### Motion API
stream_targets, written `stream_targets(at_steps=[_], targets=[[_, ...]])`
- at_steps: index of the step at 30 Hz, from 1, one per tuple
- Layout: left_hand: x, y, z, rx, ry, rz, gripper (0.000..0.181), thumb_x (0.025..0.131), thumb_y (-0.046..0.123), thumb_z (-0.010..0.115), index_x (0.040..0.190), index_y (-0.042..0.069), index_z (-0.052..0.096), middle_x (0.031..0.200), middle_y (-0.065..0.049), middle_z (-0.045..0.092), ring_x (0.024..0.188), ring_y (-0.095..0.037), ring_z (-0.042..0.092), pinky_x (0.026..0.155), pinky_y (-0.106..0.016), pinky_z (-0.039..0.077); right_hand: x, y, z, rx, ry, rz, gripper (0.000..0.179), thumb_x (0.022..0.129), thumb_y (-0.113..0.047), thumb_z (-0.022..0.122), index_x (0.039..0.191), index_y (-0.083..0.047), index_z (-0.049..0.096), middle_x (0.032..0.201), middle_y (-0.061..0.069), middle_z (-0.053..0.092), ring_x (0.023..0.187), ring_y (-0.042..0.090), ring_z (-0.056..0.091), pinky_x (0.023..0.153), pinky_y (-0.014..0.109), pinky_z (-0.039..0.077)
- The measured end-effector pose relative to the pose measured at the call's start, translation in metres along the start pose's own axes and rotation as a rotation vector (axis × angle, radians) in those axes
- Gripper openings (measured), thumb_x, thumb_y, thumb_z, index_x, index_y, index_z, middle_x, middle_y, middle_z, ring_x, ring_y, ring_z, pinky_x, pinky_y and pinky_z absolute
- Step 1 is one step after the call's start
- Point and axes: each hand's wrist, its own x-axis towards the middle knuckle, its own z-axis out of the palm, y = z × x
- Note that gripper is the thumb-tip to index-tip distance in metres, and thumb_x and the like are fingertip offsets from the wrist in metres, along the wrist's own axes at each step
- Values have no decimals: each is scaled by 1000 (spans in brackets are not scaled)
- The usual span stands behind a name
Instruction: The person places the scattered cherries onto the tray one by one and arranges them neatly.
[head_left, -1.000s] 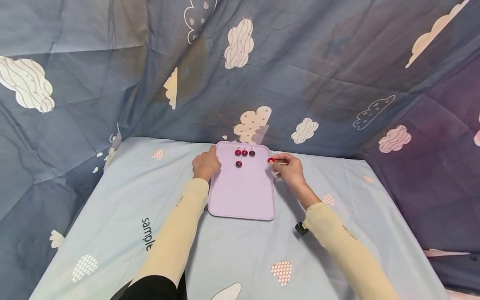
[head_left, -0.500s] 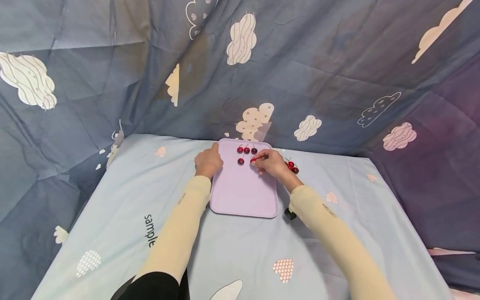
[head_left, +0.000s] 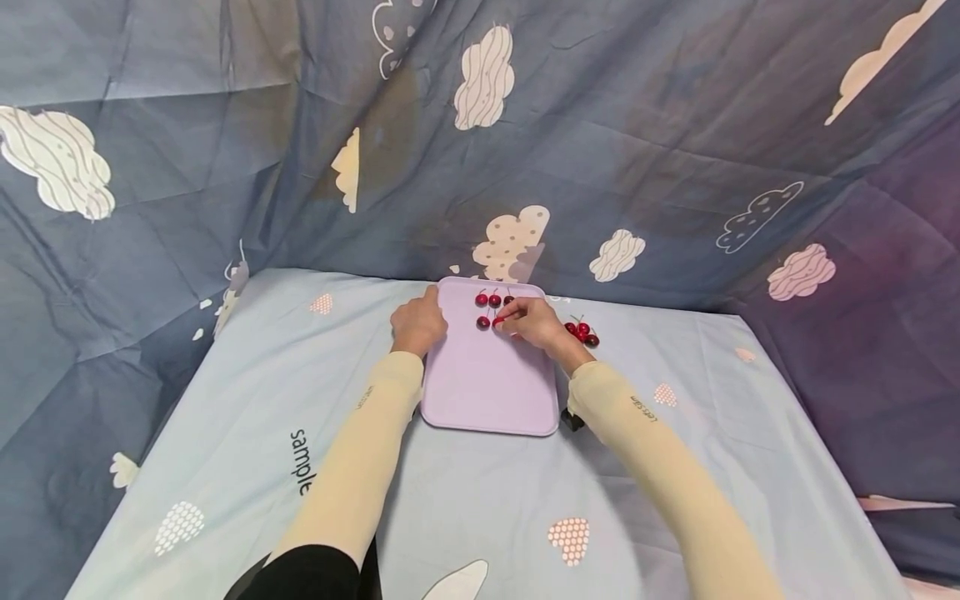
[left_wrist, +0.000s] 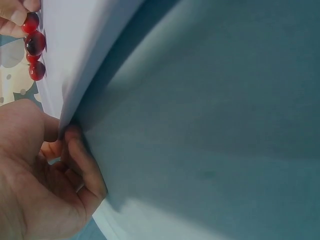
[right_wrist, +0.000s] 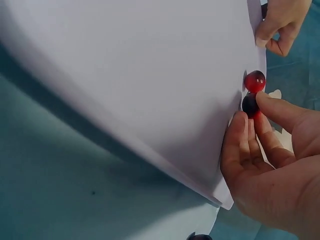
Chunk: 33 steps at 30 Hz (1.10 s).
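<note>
A lilac tray [head_left: 487, 387] lies on the cloth. My left hand [head_left: 417, 323] grips its left rim near the far corner; in the left wrist view, fingers [left_wrist: 85, 160] curl under that edge. With thumb and fingertips, my right hand [head_left: 534, 325] pinches a dark red cherry [right_wrist: 249, 105] low over the tray's far half. Just left of it sits another cherry [head_left: 483, 322] with its stem up. Behind these, a row of cherries [head_left: 494, 300] runs along the far end, the rightmost partly hidden by the right hand.
A small pile of cherries [head_left: 582, 332] lies on the cloth right of the tray. The pale blue cloth [head_left: 465, 492] covers the table, and a dark cloud-patterned curtain [head_left: 420, 167] rises behind it. A black object [head_left: 573, 419] shows beneath the right sleeve.
My right hand has carried the cherry leftward from the tray's right edge to beside the cherry in the second row. The pile at right came into view. My left hand stays on the rim.
</note>
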Motion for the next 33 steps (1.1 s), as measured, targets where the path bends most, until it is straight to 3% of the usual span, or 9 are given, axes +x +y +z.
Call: stream_targets(at_steps=[11, 21, 26, 33], targets=[[-2, -2, 2, 10, 17, 13, 65, 104, 26, 61, 163, 20, 34, 135, -13, 70, 119, -34, 69, 99, -50, 57, 0, 1, 5, -28, -13, -16, 18, 94, -12, 79, 110, -6, 73, 97, 5, 72, 80, 15, 60, 71, 25, 54], [2, -3, 5, 15, 16, 26, 61, 106, 27, 57, 162, 20, 34, 133, -13, 70, 119, -34, 69, 99, -51, 57, 1, 4, 5, 24, -9, -20, 22, 93, -11, 81, 113, -5, 73, 98, 5, 72, 81, 14, 62, 71, 26, 55], [1, -2, 5, 8, 24, 35, 58, 107, 27, 56, 160, 19, 36, 131, -14, 70, 118, -34, 70, 99, -51, 57, -4, 5, 0, 54, -13, -32, 35, 94, -20, 81, 124, -5, 68, 117, 10, 70, 92, 18, 66, 75, 30, 57], [0, -1, 2, 12, 21, 30, 59, 107, 27, 56, 162, 20, 35, 131, -14, 71, 118, -35, 70, 98, -51, 58, -24, 2, -14, 98, -44, -96, 68, 96, -37, 79, 153, -13, 51, 153, 15, 57, 106, 37, 72, 76, 37, 61]])
